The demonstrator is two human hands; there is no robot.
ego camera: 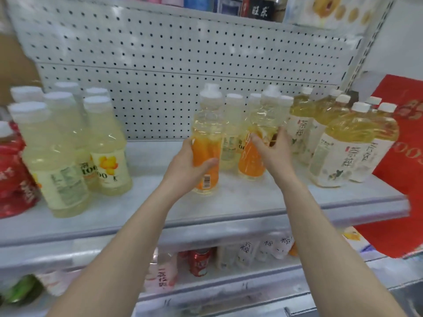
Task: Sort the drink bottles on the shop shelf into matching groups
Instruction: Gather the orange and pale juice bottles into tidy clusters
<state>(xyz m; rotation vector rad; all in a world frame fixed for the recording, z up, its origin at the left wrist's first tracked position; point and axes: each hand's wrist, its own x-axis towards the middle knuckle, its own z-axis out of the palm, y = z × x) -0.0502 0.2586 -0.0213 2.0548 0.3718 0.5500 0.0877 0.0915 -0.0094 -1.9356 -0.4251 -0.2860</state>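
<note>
**Head view: two matching drinks, one per grip**

We hold one drink in each of our hands at the middle of the shelf [229, 202]. Our left hand [190, 165] wraps fingers and thumb round the left orange-label bottle [207, 124], gripping it at the label. That bottle stands upright, with clear pale yellow liquid showing above the orange wrap and a white cap on top. We cannot tell whether its base touches the shelf. Our right hand [272, 149] curls round the right orange-label bottle [254, 161], which holds the same pale yellow drink and tilts with its cap leaning to the right.

Just behind and between these two stand pale bottles [232, 133] filled with a whitish, cloudy drink. On the left part of the shelf, well apart from our hands, we see a cluster of cloudy bottles [68, 156] with lemon-coloured liquid, wide white caps and pale labels. On the right, near our right hand, the tea bottles [338, 143] hold clear golden liquid above white labels, each with a small white cap.

Red packs [13, 175] sit at the far left edge. A white pegboard [183, 65] backs the shelf, and a red banner [402, 179] hangs at the right. On the lower shelf [251, 284] we make out a red can [199, 261] among other drinks too blurred to name.
</note>
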